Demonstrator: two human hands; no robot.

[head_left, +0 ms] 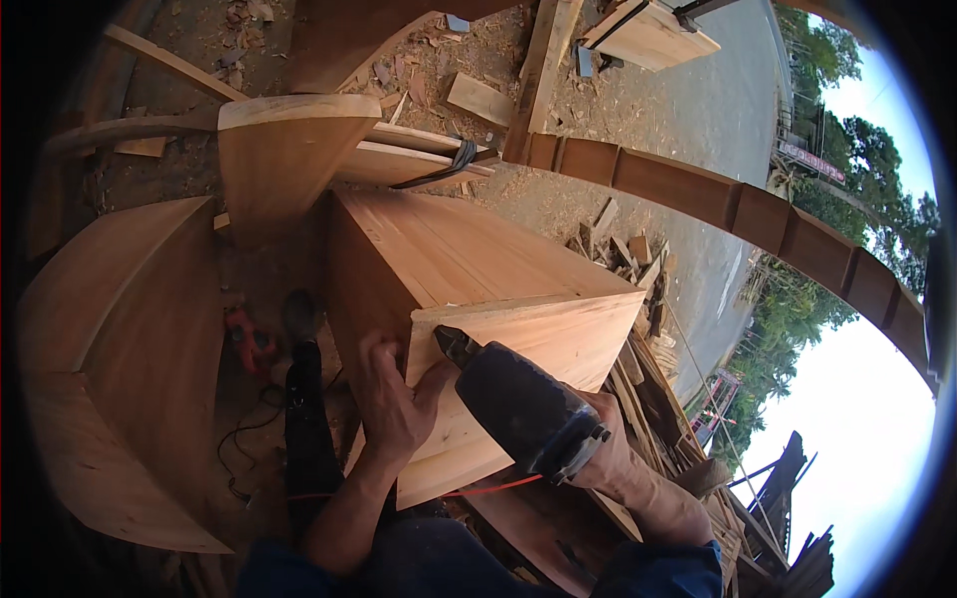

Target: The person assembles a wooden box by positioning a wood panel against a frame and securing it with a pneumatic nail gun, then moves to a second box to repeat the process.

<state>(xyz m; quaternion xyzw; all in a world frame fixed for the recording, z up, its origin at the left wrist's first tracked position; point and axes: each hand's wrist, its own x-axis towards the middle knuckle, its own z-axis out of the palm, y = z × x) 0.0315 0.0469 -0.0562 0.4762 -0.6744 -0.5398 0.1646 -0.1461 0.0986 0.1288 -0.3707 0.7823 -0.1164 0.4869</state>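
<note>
A large wooden box [478, 249] of reddish-brown boards stands before me, its pale end panel [538, 334] facing me. My right hand [601, 429] grips a dark nail gun [523, 404], whose body hides most of the fingers. The gun's nose rests at or just over the panel near its upper left corner; contact is hard to tell. My left hand [399, 394] clasps the panel's left edge, thumb on the near face and fingers round the side, a little below the nose. A red hose [493, 486] runs below the gun.
Another curved wooden box [130, 369] stands at left. A red power tool [249, 344] with a dark cord lies on the ground between the boxes. Beyond are an upright panel [294, 159] and strapped boards [424, 164]. Scrap wood [633, 259] is heaped at right, near a paved road [698, 130].
</note>
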